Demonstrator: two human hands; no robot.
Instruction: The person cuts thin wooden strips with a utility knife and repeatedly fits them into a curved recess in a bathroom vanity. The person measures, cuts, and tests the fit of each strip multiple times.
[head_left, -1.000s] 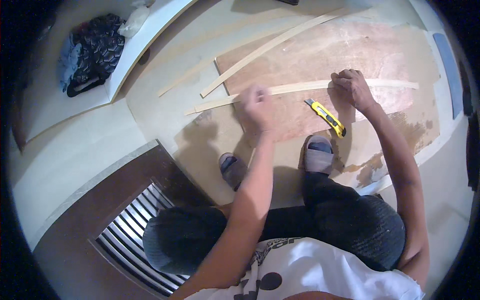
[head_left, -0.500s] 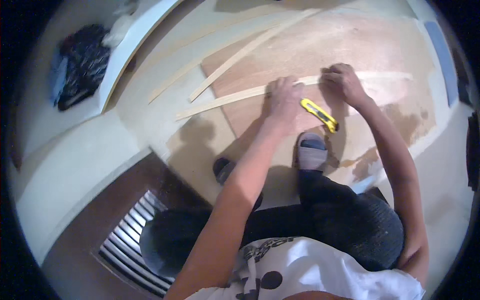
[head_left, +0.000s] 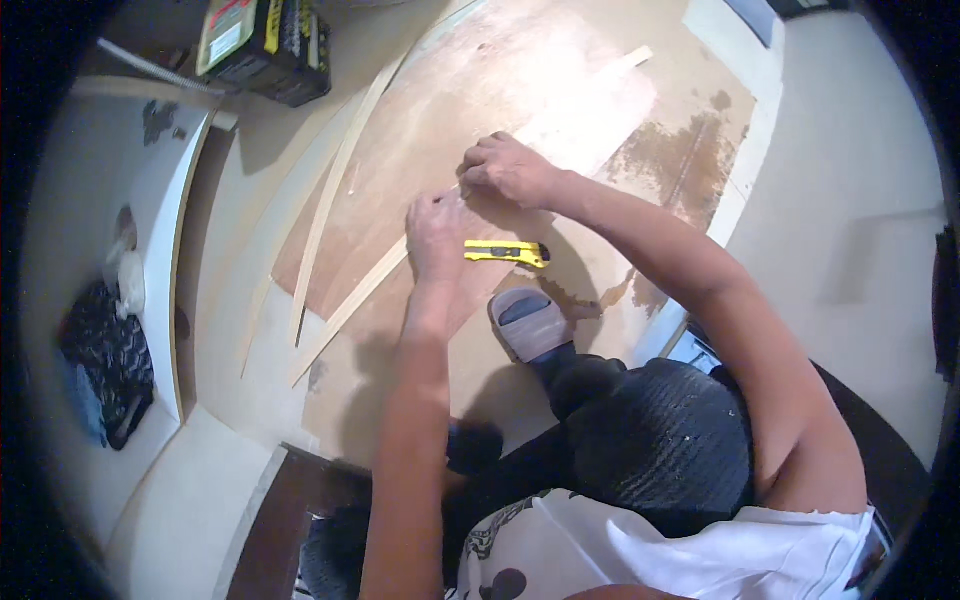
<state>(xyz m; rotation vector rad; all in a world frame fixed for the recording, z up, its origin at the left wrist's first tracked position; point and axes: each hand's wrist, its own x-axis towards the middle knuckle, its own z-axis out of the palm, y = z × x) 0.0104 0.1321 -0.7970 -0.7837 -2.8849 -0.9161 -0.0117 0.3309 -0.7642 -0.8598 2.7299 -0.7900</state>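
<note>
A long, thin wooden strip (head_left: 352, 303) lies slantwise across a pinkish plywood sheet (head_left: 440, 110). Its upper end (head_left: 636, 57) sticks out at the upper right, in bright glare. My left hand (head_left: 436, 238) is closed on the strip near the middle, fingers curled over it. Just up and to the right, my right hand (head_left: 512, 172) pinches the same strip, its fingertips partly hidden. Beside my left hand, a yellow utility knife (head_left: 507, 252) rests flat on the sheet, touched by neither hand.
Another wooden strip (head_left: 340, 190) lies to the left. A black and yellow box (head_left: 290, 50) stands at the upper left. A black plastic bag (head_left: 105, 350) is at the far left, near a pale panel (head_left: 180, 280). My sandalled foot (head_left: 532, 322) is near the knife; brown stains (head_left: 680, 150) mark the right.
The view has turned, so strips and sheet now slant more steeply and the box has come into sight. Both hands stay on the strip, seemingly slightly closer together.
</note>
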